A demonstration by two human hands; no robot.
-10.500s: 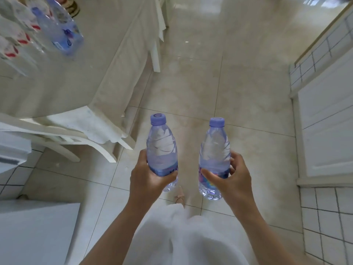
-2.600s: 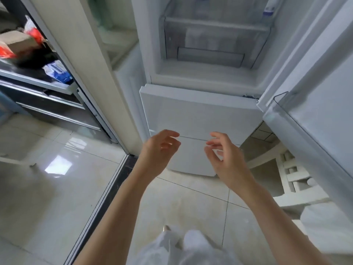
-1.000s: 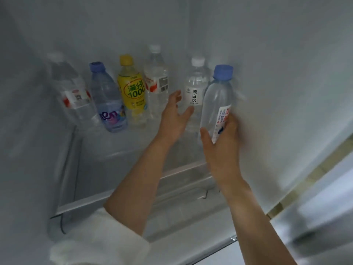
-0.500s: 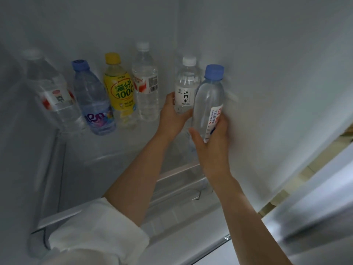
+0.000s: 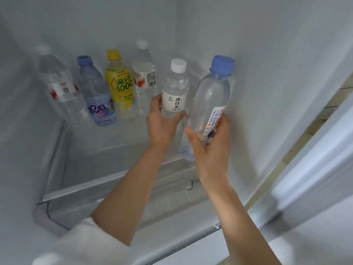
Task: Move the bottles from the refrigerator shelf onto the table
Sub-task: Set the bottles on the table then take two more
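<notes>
A: Head camera showed both hands inside the refrigerator. The left hand (image 5: pixel 162 123) was closed around the white-capped bottle (image 5: pixel 174 90), low on its label. The right hand (image 5: pixel 212 142) was wrapped around the blue-capped bottle (image 5: pixel 212 100), which leaned a little to the left.

B: Where were the others?

A: Four stood at the back of the shelf (image 5: pixel 114 138): a clear bottle (image 5: pixel 59 87), a bottle with a purple label (image 5: pixel 95 94), a yellow bottle (image 5: pixel 119 85) and another clear one (image 5: pixel 144 77).

B: How would the two held ones handle?

A: They looked full, so probably rather heavy. The thin plastic would give under pressure and could be wet and slippery from the cold. Holding at the middle, around the label, seemed safest.
</notes>
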